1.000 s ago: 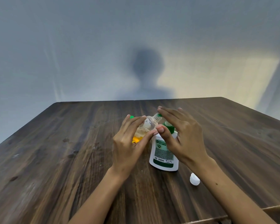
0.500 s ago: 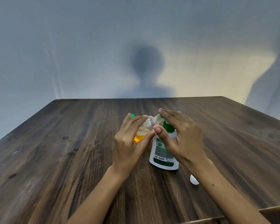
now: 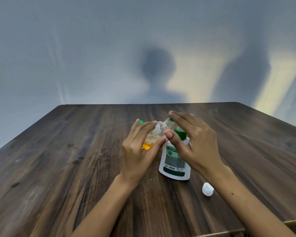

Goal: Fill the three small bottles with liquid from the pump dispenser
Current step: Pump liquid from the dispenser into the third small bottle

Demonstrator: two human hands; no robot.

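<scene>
On the counter [image 3: 75, 168], seen from your head, you look to be filling a bottle [image 3: 155, 134]. Your left hand [image 3: 137, 151] holds it tipped, fingers curled round it, mouth at the pump [image 3: 175, 159]. Your right hand [image 3: 193, 144] rests flat on the pump top, fingers straight. Next, I think, press down slowly. A cap [image 3: 207, 189] lies near.

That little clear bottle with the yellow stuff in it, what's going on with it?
A person is filling it from a pump dispenser standing on a wooden table. The left hand holds the small clear bottle tilted, its open neck up at the green pump spout. The right hand rests over the green pump head. Yellow liquid and foam sit in the bottle's lower part. A white cap lies loose on the table.
</scene>
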